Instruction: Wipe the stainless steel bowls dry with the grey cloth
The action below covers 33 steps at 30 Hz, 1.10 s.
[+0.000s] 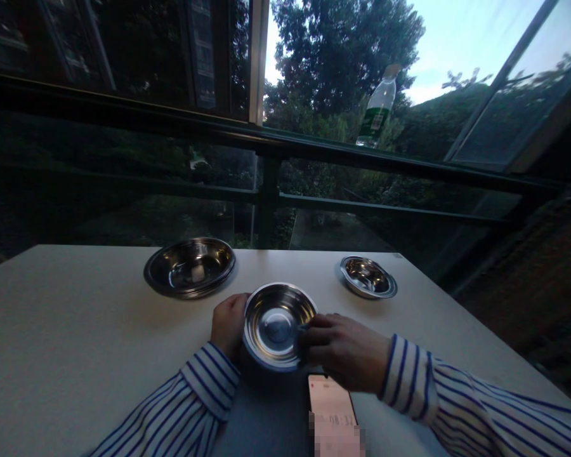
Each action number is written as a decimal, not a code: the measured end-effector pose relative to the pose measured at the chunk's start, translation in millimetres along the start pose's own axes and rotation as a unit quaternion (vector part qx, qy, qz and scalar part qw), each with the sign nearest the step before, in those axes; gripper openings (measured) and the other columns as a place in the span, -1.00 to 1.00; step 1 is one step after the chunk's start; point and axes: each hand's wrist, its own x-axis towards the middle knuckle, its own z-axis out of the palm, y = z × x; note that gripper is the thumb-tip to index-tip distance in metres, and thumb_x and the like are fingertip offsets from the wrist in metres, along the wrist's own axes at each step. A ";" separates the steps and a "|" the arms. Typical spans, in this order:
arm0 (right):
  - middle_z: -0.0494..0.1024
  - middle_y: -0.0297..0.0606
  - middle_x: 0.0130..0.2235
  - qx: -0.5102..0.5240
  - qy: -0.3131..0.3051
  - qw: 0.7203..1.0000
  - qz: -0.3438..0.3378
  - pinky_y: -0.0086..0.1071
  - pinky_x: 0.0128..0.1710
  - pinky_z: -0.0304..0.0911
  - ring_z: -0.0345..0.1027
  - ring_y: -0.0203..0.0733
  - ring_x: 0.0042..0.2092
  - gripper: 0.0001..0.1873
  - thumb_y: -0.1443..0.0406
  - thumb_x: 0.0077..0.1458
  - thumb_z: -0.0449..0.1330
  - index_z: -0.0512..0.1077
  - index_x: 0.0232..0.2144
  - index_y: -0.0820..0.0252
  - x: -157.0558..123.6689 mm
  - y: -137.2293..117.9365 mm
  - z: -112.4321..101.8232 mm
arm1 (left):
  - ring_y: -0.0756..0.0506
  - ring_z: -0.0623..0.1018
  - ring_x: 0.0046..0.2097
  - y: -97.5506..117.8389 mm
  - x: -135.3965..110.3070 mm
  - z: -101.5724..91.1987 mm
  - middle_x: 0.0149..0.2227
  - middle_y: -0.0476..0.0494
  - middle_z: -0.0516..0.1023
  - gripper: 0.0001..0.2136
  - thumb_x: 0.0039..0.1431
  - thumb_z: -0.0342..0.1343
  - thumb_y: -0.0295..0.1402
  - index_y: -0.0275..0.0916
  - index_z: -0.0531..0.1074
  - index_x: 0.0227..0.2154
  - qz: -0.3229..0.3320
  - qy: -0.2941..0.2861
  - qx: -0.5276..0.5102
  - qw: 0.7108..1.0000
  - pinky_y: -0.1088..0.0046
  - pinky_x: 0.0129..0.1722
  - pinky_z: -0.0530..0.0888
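Note:
A shiny stainless steel bowl [276,320] is held above the table, tilted so that its inside faces me. Around its left side my left hand [230,325] is closed, the fingers hidden behind the bowl. My right hand [345,349] is at the bowl's right rim with its fingers bent together inward. Something small and dark greyish shows at those fingertips, too unclear to name. Just below the right hand a phone [330,406] lies on the table with a lit screen showing digits.
On the white table [90,355], a stack of larger steel bowls [190,268] stands at the back left and smaller steel bowls [368,277] at the back right. A plastic bottle [378,109] with a green label stands on the window ledge behind a dark railing [314,146].

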 end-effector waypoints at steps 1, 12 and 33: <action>0.49 -0.24 -0.21 -0.008 -0.003 1.000 0.023 -0.27 -0.18 0.19 0.24 -0.12 -0.14 -0.78 0.44 0.02 0.05 0.44 -0.32 0.16 -4.8 7.6 -0.6 | -0.14 0.52 -0.38 -1.0 0.9 -0.3 -0.53 -0.10 0.57 -0.82 -0.14 0.05 -0.31 -0.26 0.52 -0.55 0.000 0.000 0.002 1.000 0.43 -0.40 0.40; 0.43 -0.25 -0.14 0.093 0.066 0.993 0.029 -0.35 -0.18 0.21 0.20 -0.19 -0.15 -0.74 0.45 -0.01 0.07 0.39 -0.23 0.17 2.4 -25.9 16.1 | -0.13 0.53 -0.42 -11.6 6.0 -1.3 -0.48 -0.18 0.60 -0.72 -0.13 0.06 -0.24 -0.35 0.53 -0.43 0.003 -0.003 -0.005 1.000 0.38 -0.38 0.42; 0.40 -0.15 -0.07 -0.022 -0.005 0.999 0.034 -0.33 -0.16 0.21 0.21 -0.16 -0.11 -0.72 0.40 0.11 0.04 0.39 -0.12 0.17 93.4 37.5 8.4 | -0.14 0.50 -0.37 1.1 -2.4 0.1 -0.51 -0.12 0.57 -0.75 -0.14 0.08 -0.25 -0.33 0.54 -0.50 0.042 -0.016 0.034 0.998 0.40 -0.36 0.39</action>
